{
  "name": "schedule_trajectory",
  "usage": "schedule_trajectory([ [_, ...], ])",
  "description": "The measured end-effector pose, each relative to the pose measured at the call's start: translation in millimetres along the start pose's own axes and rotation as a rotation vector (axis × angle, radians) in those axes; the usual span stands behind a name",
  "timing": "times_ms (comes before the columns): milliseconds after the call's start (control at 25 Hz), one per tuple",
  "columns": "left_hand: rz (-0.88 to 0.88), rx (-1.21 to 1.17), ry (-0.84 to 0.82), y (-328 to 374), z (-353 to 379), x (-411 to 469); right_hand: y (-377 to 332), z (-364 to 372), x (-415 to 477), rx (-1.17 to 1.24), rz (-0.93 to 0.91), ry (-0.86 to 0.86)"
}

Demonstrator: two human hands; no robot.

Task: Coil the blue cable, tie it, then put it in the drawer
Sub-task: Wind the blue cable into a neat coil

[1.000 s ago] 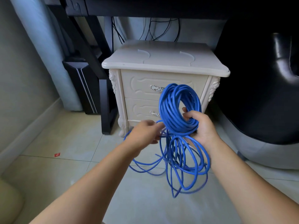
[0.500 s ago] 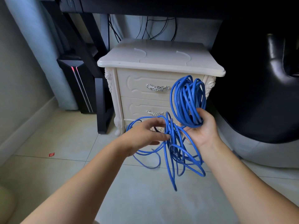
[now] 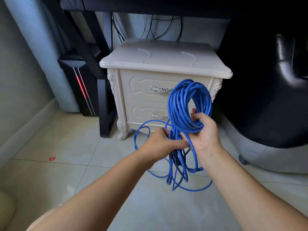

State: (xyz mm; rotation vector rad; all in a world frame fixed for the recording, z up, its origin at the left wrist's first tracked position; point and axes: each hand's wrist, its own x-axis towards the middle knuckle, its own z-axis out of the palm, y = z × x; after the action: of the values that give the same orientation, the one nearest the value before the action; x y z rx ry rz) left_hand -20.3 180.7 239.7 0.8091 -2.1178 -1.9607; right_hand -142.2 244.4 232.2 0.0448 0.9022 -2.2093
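Observation:
The blue cable (image 3: 181, 100) is partly wound into a bundle of loops held upright in front of a cream nightstand. My right hand (image 3: 205, 130) grips the bottom of that bundle, palm towards me. Loose strands hang from it down to the tiled floor and curl out to the left. My left hand (image 3: 160, 144) pinches the hanging strands just below the bundle, close to my right hand. The nightstand has two shut drawers, an upper drawer (image 3: 141, 85) and a lower drawer (image 3: 141, 110), each with a silver handle.
The nightstand top (image 3: 163, 59) stands under a dark desk with black wires behind it. A black computer tower (image 3: 78, 87) with a red light and a desk leg (image 3: 105, 107) are to the left. A black chair (image 3: 266, 97) fills the right. A red scrap (image 3: 52, 158) lies on the tiles.
The coil has tipped and swung from facing left to facing me. My left hand has moved right, closer to my right hand, taking up more hanging cable, and the loose loops have shifted.

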Motion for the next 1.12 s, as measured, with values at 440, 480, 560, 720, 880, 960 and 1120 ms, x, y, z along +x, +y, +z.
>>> schedule_trajectory([
  [440,-0.082,-0.045,-0.007,-4.4,-4.6,11.1,-5.5,9.4,-7.9,0.029,0.039,-0.038],
  [480,-0.088,-0.046,-0.002,-6.1,-4.5,12.9,-5.1,9.2,-7.5,0.058,0.049,-0.047],
  [560,-0.066,-0.009,0.073,-7.6,-5.9,14.2,-7.7,9.8,-6.5,0.130,0.055,-0.095],
  [720,0.080,0.123,0.262,-9.1,-18.0,17.6,-19.2,12.6,-7.3,0.242,0.024,-0.149],
  [880,0.230,0.293,0.380,-2.5,-34.0,12.0,-31.5,12.3,-11.5,0.222,0.016,-0.098],
  [960,0.339,0.348,0.485,0.0,-44.3,9.4,-37.0,9.3,-10.3,0.177,0.013,-0.066],
  [1120,0.335,0.265,0.522,8.6,-57.4,6.9,-41.4,9.1,-12.5,0.146,-0.001,-0.040],
])
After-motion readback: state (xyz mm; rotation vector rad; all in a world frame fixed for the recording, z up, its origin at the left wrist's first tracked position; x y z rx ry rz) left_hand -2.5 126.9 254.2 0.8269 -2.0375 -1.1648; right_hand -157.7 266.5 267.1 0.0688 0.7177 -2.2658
